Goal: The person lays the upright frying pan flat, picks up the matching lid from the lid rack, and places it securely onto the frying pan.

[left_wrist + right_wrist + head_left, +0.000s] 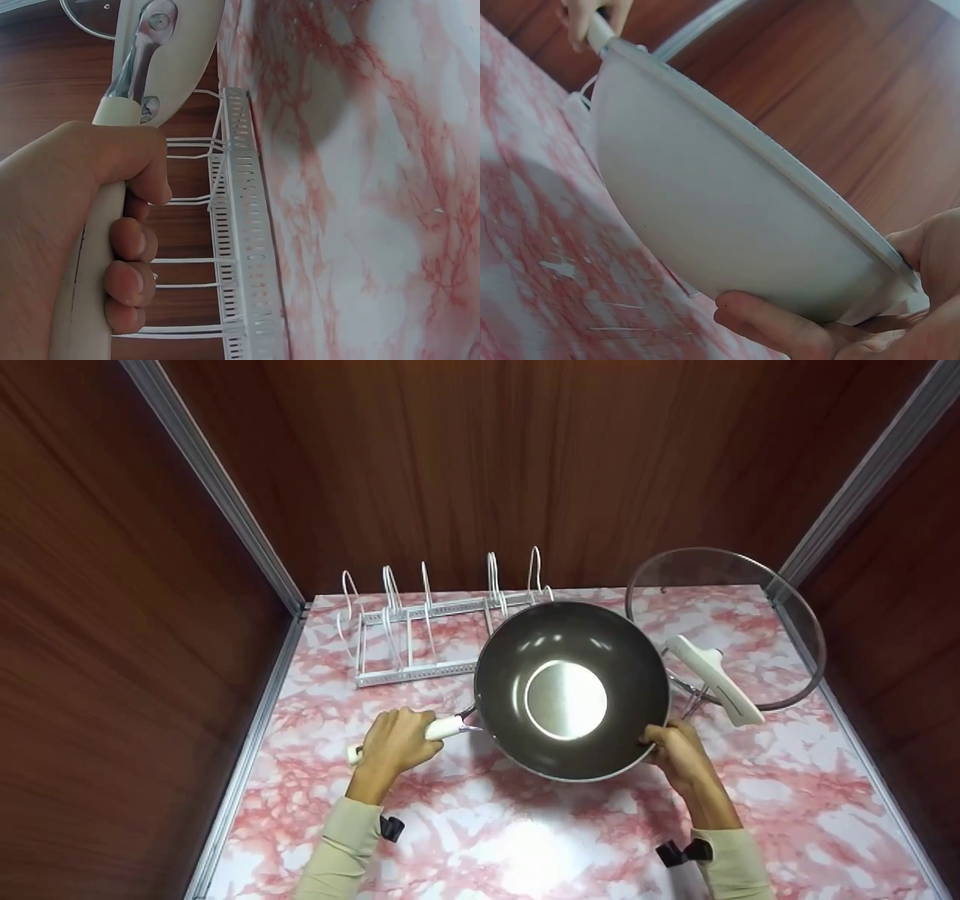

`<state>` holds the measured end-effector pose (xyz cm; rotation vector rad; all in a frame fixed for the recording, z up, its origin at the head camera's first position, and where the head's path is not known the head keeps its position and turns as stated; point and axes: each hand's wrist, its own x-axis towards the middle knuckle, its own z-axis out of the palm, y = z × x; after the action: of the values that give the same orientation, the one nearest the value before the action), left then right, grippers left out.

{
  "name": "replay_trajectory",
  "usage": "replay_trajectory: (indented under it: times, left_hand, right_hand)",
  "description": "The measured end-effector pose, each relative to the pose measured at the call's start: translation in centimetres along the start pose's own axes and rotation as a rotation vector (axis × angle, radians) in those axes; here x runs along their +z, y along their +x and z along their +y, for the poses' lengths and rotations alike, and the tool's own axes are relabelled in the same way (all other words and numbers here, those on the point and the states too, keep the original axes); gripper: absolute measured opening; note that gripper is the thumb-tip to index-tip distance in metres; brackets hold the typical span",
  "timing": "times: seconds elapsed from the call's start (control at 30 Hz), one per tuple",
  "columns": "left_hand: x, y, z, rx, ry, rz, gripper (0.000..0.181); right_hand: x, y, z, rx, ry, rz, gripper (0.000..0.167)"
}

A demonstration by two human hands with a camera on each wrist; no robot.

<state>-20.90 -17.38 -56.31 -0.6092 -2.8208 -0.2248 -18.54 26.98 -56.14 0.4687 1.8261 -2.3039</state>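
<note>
A wok [510,690], dark inside and cream outside, is held up off the marbled table between both hands. My left hand [401,739] grips its cream handle [445,727], the fingers wrapped right round it in the left wrist view. At the opposite side, my right hand [679,754] pinches the rim, thumb inside and fingers under the cream outer wall [705,195]. Behind the wok stands a white wire rack [405,673] with upright loops, its right end hidden by the wok. Right of the wok is a glass lid [750,615] with a cream handle [716,679], standing tilted.
Brown wood-look panels [465,472] close off the back and both sides, with metal edge strips [247,757] along the table's sides. The pink and white marbled tabletop [780,810] reaches toward the front. Black wrist straps [391,829] sit at the cuffs.
</note>
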Motion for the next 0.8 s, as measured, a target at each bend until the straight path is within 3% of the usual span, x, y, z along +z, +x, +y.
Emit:
replay_trajectory:
  times: [0.53,0.8]
  left_hand:
    - [1.3,0.2,-0.7,-0.002,-0.025,-0.049,0.029]
    - [1.7,0.2,-0.7,0.0,-0.016,-0.078,0.031]
  right_hand:
    - [-0.2,0.2,1.9,0.029,0.032,0.014,0.034]
    - [-0.3,0.1,2.9,0.041,0.019,0.055,0.027]
